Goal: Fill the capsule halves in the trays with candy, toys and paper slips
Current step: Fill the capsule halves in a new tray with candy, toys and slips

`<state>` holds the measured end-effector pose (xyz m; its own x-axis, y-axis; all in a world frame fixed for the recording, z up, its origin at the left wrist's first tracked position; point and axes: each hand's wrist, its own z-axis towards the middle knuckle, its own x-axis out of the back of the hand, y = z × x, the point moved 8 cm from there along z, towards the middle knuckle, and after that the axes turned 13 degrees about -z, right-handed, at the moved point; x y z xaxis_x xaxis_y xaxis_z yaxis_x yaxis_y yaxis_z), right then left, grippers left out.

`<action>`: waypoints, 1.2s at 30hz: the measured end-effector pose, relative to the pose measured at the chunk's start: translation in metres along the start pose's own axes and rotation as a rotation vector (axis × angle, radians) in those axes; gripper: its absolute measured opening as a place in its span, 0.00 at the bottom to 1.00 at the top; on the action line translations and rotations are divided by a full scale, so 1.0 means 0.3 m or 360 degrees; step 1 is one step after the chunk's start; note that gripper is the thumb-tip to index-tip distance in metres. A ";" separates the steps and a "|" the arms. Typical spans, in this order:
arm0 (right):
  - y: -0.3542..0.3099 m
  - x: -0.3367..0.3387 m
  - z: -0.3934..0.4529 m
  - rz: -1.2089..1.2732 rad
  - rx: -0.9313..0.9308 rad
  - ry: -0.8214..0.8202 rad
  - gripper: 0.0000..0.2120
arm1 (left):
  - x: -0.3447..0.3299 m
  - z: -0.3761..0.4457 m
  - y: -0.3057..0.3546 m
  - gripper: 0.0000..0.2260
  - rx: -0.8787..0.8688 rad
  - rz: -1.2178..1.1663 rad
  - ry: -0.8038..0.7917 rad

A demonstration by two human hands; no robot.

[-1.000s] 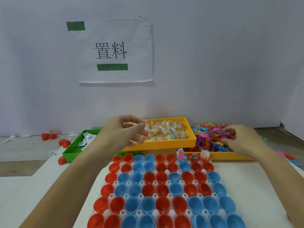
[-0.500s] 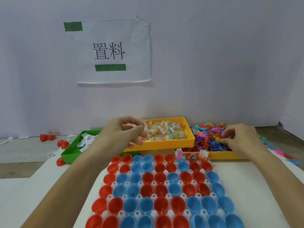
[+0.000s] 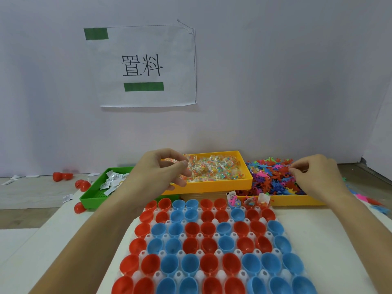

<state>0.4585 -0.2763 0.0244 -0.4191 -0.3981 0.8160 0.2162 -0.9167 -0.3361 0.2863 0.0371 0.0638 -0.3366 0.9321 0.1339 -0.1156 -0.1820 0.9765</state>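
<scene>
Restocking step, both hands at the supply bins. Your left hand [image 3: 163,172] is curled over the near-left corner of the candy tray [image 3: 214,184], thumb and fingertips pinching clear wrapped candies [image 3: 182,164]; more wrappers seem bunched in the palm, though how many you cannot tell from here. Your right hand [image 3: 314,177] sits over the toy bin [image 3: 297,201], fingertips closed together in a pinch at the heap of small plastic toys [image 3: 273,177]. Whether a toy is actually caught between them is not visible.

Below and toward you from both grips lies the white tray [image 3: 214,221] of red and blue capsule halves [image 3: 209,242]. Only three cups in the far row, just below and left of your right-hand pinch, look filled [image 3: 248,201], with paper and coloured bits showing. The rest look empty, so the job is barely begun.

The paper slips [image 3: 112,181] are in the green tray [image 3: 95,196], just left of your left wrist, untouched by either hand.

Next move, by my reading: bring both pinches back down over the far row and drop one piece per cup, working leftward from the filled three. Release singly; the wrappers look slippery and cling together, and the cups stand touching, so a stray piece could land next door.
</scene>
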 end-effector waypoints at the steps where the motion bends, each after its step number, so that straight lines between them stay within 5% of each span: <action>1: -0.002 0.007 0.000 0.0023 0.0000 0.0025 0.05 | -0.002 -0.001 0.001 0.03 0.0001 -0.0008 -0.0003; 7: -0.074 0.052 -0.005 0.0307 0.0123 -0.0080 0.07 | -0.031 -0.011 0.004 0.03 -0.0013 -0.0002 -0.0064; 19: -0.529 0.153 -0.210 0.0880 0.0844 -0.0582 0.05 | -0.124 -0.048 0.058 0.08 -0.0330 0.0002 -0.0283; 36: -0.557 0.176 -0.221 0.1132 0.0738 -0.0570 0.08 | -0.102 -0.061 0.118 0.07 -0.0612 -0.0139 -0.0233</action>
<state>0.3417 -0.1465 0.0925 0.2291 -0.7566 0.6124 0.6824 -0.3238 -0.6554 0.2754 -0.0035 0.0910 -0.1768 0.9788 0.1033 -0.4874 -0.1782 0.8548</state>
